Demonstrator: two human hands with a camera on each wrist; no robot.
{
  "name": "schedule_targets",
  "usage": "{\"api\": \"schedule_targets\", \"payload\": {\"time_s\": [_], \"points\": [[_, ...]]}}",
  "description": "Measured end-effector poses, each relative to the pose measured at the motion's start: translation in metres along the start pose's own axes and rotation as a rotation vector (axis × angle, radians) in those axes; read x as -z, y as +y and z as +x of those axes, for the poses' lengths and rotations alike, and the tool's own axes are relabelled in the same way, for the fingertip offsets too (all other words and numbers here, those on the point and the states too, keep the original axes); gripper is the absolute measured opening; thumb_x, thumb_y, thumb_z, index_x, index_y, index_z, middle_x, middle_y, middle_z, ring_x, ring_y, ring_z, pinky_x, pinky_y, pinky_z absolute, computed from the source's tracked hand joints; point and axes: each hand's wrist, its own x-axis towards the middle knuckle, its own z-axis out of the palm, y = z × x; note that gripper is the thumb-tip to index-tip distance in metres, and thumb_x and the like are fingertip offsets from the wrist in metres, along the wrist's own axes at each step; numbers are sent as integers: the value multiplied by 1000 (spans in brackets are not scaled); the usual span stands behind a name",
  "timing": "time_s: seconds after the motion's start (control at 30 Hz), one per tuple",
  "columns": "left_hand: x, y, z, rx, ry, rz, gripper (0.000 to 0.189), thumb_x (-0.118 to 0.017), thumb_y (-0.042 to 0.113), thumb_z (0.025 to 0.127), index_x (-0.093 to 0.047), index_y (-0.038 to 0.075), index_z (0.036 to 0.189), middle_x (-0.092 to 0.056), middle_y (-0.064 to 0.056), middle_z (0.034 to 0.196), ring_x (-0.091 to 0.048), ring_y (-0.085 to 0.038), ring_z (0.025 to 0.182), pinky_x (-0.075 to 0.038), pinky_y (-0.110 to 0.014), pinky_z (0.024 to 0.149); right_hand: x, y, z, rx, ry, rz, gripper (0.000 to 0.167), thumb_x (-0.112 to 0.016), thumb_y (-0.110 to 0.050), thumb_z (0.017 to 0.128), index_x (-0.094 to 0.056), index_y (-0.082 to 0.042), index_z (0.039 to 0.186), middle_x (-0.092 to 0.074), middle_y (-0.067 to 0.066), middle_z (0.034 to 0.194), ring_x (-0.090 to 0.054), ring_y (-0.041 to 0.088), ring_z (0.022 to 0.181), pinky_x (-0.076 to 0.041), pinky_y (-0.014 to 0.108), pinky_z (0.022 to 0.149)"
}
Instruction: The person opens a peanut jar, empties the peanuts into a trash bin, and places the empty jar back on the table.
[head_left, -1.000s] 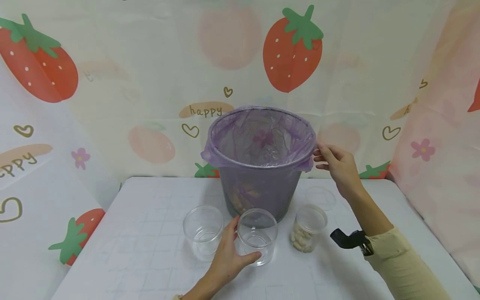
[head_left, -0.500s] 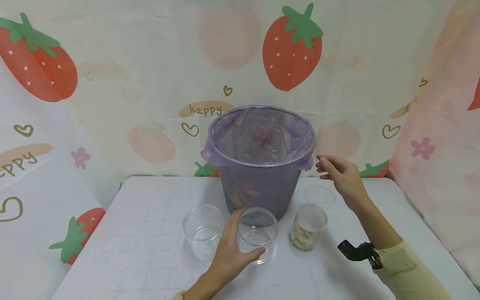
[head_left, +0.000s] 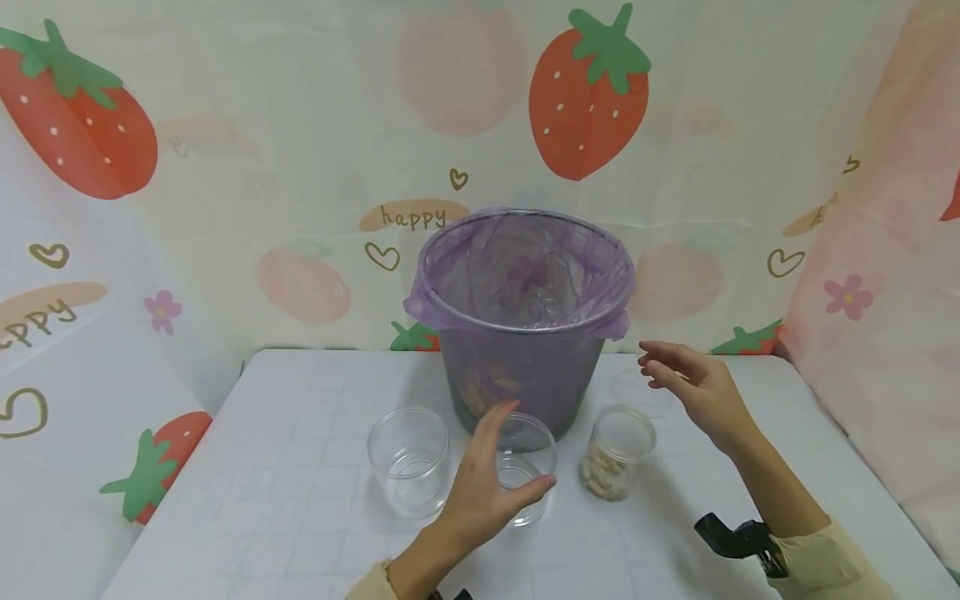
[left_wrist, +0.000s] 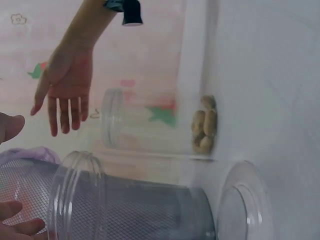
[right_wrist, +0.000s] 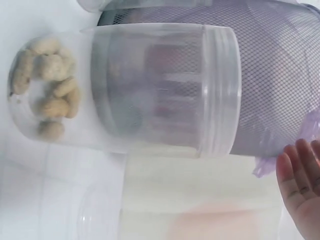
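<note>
My left hand (head_left: pixel 483 492) is beside the middle clear jar (head_left: pixel 525 450), thumb and fingers spread apart; it partly hides the jar in the head view. In the left wrist view the thumb (left_wrist: pixel 10 127) stays apart from that jar's rim (left_wrist: pixel 75 195). My right hand (head_left: pixel 705 396) hangs in the air behind and right of the peanut jar (head_left: pixel 621 442), holding nothing, with loosely bent fingers. Unshelled peanuts (right_wrist: pixel 55 70) lie in the bottom of that jar. A second clear jar (head_left: pixel 408 462) stands left of my left hand.
Behind the jars stands a mesh wastebasket (head_left: pixel 517 371) lined with a purple plastic bag (head_left: pixel 525 308), its mouth facing up. A faint clear round lid (right_wrist: pixel 92 215) lies beyond the peanut jar. Strawberry-printed cloth (head_left: pixel 300 125) closes off the table's back and sides.
My right hand has come away from the wastebasket's bagged rim, moving down and right. My left hand has risen and shifted right across the middle jar. Jars and basket stay put.
</note>
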Motion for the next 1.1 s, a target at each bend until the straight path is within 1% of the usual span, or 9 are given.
{"api": "schedule_targets", "payload": {"time_s": [0.17,0.3,0.43,0.57,0.7,0.8,0.93,1.03,1.1], "points": [[-5,11,6,2,-30,-54,84,-83,27,75,-41,4,144,-45,-10,148,-42,-27,138,-38,-50,111,2,8,-13,40,-22,31,32,-58,2,94,-61,0,125,-68,-18,104,-65,-2,96,-53,13,82],[-10,17,9,26,-91,-124,84,-82,31,77,-39,8,145,-43,-10,151,-38,-26,141,-35,-52,113,3,13,-22,56,-35,24,36,-59,5,91,-60,-1,127,-67,-17,107,-64,-1,100,-51,12,84],[-16,23,11,44,-142,-183,83,-81,31,78,-37,11,147,-40,-11,152,-37,-25,142,-34,-52,114,4,18,-29,65,-58,36,40,-59,8,90,-56,2,130,-66,-15,111,-62,1,104,-51,12,86],[-23,27,13,50,-153,-198,82,-81,31,78,-38,13,146,-42,-7,151,-40,-24,140,-36,-49,114,4,24,-36,77,-88,90,46,-58,11,89,-53,3,134,-65,-12,116,-61,3,108,-50,13,89],[-31,32,14,58,-167,-236,82,-82,29,77,-40,14,146,-45,-1,149,-42,-19,138,-37,-41,114,4,28,-41,90,-127,149,51,-57,14,87,-51,1,137,-63,-9,121,-60,6,110,-50,15,92],[-38,34,14,74,-199,-286,82,-81,29,78,-38,15,146,-44,-1,150,-41,-18,138,-36,-38,115,4,33,-44,86,-149,172,53,-56,15,87,-48,1,138,-61,-8,123,-58,7,113,-50,16,92],[-49,34,12,101,-232,-346,80,-77,30,81,-36,13,148,-41,-4,152,-39,-20,140,-34,-37,116,4,40,-49,61,-160,193,54,-56,15,87,-45,3,139,-60,-8,126,-57,7,117,-52,18,92],[-58,32,11,102,-240,-375,78,-75,29,83,-35,12,148,-40,-5,153,-37,-20,141,-35,-36,116,3,45,-52,43,-159,205,55,-56,15,87,-44,5,140,-60,-9,127,-56,7,119,-52,20,92],[-63,31,9,98,-230,-378,77,-74,28,83,-35,12,148,-40,-6,152,-37,-20,141,-36,-35,115,3,49,-54,36,-157,217,55,-56,15,88,-44,4,140,-60,-9,128,-56,6,119,-52,20,93]]}}
